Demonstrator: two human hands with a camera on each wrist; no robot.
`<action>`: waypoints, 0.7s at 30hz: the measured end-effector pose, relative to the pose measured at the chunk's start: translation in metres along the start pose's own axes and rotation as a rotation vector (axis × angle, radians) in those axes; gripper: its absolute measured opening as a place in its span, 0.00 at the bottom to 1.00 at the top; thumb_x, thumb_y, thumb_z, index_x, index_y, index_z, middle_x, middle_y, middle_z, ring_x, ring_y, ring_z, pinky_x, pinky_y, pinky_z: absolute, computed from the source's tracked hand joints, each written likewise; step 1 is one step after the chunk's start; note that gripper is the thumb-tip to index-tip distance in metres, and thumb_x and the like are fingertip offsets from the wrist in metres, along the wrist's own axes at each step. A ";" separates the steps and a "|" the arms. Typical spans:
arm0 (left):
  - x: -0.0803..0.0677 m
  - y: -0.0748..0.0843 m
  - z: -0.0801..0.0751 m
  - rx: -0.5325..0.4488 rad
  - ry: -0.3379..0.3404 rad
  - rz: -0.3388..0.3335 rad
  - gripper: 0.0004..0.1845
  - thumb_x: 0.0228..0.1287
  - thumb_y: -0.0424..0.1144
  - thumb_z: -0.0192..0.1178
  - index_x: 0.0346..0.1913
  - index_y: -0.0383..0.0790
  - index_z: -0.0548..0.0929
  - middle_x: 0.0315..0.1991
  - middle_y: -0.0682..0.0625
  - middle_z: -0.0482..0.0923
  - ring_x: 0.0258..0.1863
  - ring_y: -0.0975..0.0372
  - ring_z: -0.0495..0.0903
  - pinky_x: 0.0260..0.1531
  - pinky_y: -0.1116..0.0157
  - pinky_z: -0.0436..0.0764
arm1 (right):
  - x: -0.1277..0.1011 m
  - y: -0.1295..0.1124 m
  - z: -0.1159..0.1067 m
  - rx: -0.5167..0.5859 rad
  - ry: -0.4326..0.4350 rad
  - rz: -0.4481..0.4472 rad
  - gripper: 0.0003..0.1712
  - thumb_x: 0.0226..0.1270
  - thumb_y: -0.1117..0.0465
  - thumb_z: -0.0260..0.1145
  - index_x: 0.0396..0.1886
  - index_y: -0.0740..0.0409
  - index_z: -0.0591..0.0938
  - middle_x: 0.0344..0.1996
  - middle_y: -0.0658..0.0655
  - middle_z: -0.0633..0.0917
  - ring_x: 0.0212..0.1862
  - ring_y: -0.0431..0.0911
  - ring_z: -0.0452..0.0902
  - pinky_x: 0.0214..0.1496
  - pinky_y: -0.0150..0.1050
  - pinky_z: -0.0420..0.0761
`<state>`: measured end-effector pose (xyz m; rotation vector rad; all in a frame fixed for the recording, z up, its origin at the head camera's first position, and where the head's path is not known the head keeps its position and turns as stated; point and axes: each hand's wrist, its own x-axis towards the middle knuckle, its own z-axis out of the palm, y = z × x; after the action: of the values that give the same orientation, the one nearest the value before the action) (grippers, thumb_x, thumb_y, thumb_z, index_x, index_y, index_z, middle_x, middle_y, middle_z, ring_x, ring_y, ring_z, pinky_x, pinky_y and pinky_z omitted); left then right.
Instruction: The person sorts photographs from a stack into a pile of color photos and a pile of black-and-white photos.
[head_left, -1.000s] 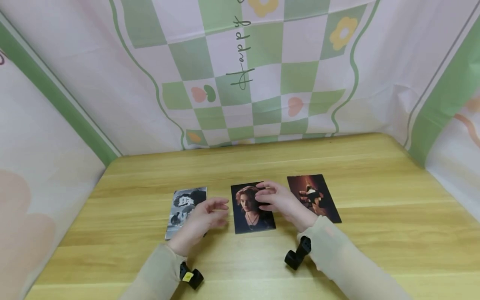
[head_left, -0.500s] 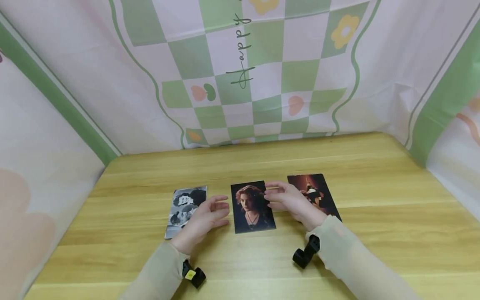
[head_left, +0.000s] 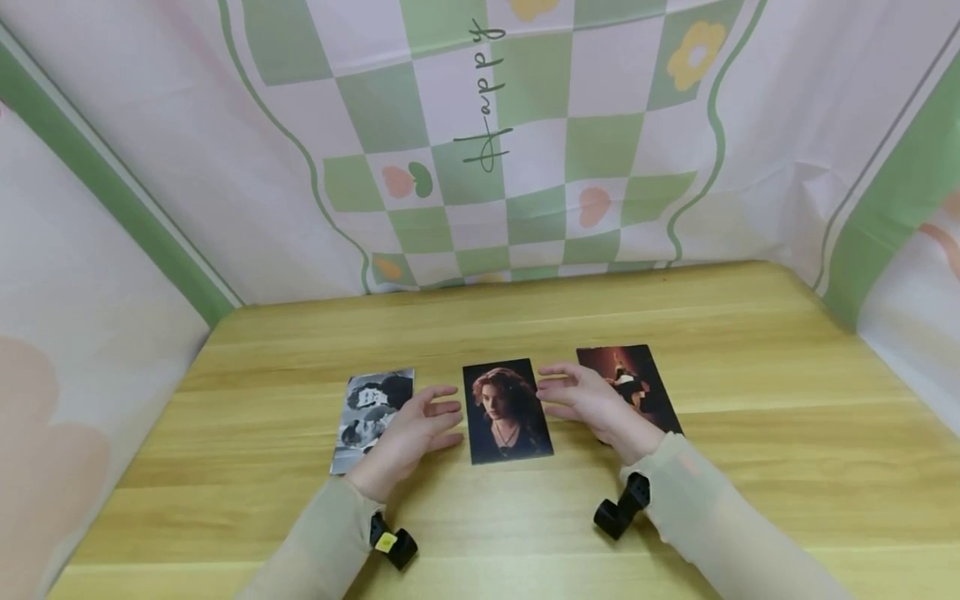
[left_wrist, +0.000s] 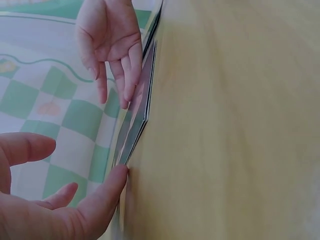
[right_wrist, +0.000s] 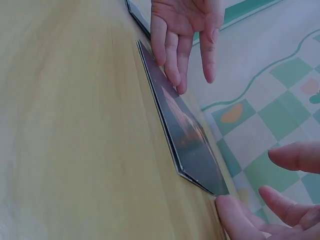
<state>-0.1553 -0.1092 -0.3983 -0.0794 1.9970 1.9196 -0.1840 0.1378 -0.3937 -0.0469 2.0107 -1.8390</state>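
Note:
A dark portrait photo card (head_left: 510, 412) lies flat on the table between my two hands. Beside its left edge is my left hand (head_left: 408, 433), fingers relaxed and holding nothing, partly over a black-and-white photo card (head_left: 367, 408). On the other side my right hand (head_left: 600, 408) hovers with loose fingers, partly covering a dark reddish photo card (head_left: 633, 375). In the left wrist view the middle card (left_wrist: 136, 120) shows layered edges, like more than one sheet. A right-hand fingertip comes close to the card's corner in the right wrist view; contact is hard to tell.
The wooden table (head_left: 495, 525) carries the three cards in a row. Behind it hangs a green-and-white checkered cloth (head_left: 525, 167), with cloth walls at both sides. A small black camera (head_left: 393, 542) sits on the left wrist, another black camera (head_left: 622, 506) on the right.
My right hand has moved right, off the middle card to its right side, and now covers more of the reddish card. The left hand has barely shifted. The cards look unmoved on the table.

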 end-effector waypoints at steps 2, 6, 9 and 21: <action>0.000 0.001 0.000 0.002 0.001 0.000 0.24 0.69 0.29 0.50 0.66 0.30 0.63 0.61 0.30 0.65 0.59 0.43 0.71 0.53 0.54 0.80 | -0.001 -0.001 0.001 -0.008 0.003 0.005 0.27 0.71 0.68 0.52 0.66 0.73 0.60 0.63 0.75 0.65 0.63 0.60 0.68 0.59 0.45 0.79; 0.000 0.001 0.001 -0.004 -0.003 0.002 0.24 0.69 0.29 0.50 0.66 0.30 0.63 0.61 0.30 0.65 0.58 0.43 0.72 0.53 0.54 0.81 | -0.001 0.000 0.001 -0.004 0.002 0.009 0.27 0.71 0.68 0.52 0.66 0.73 0.60 0.63 0.76 0.65 0.63 0.62 0.67 0.59 0.46 0.79; 0.000 0.001 0.002 -0.019 -0.012 0.009 0.23 0.69 0.29 0.49 0.66 0.28 0.62 0.61 0.29 0.65 0.58 0.43 0.72 0.54 0.54 0.80 | -0.001 0.001 0.001 0.006 0.002 0.008 0.27 0.71 0.68 0.52 0.66 0.74 0.59 0.62 0.76 0.66 0.62 0.61 0.68 0.58 0.44 0.80; -0.003 0.003 0.006 -0.033 -0.023 0.010 0.22 0.70 0.28 0.47 0.65 0.27 0.62 0.61 0.28 0.62 0.58 0.42 0.71 0.55 0.51 0.78 | -0.003 0.002 0.000 0.013 -0.007 0.007 0.27 0.71 0.67 0.52 0.66 0.75 0.59 0.60 0.75 0.67 0.59 0.56 0.72 0.58 0.42 0.79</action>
<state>-0.1519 -0.1035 -0.3944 -0.0556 1.9543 1.9512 -0.1809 0.1387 -0.3949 -0.0431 1.9920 -1.8450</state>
